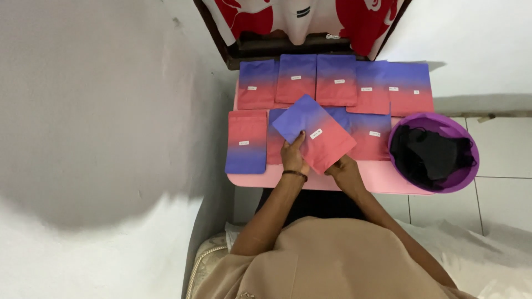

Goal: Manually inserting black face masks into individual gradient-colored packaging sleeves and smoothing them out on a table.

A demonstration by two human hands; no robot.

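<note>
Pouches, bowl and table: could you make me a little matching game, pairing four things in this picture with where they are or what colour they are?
Things:
1. held pouch
2. bowl
3. table
4. bracelet

Descriptions:
A. purple, on the table's right end, with dark items inside
B. pink, under the rows of pouches
C. dark, on the left wrist
D. tilted, gripped by the left hand and right hand

Pairs: 1-D, 2-A, 3-B, 4-C
</note>
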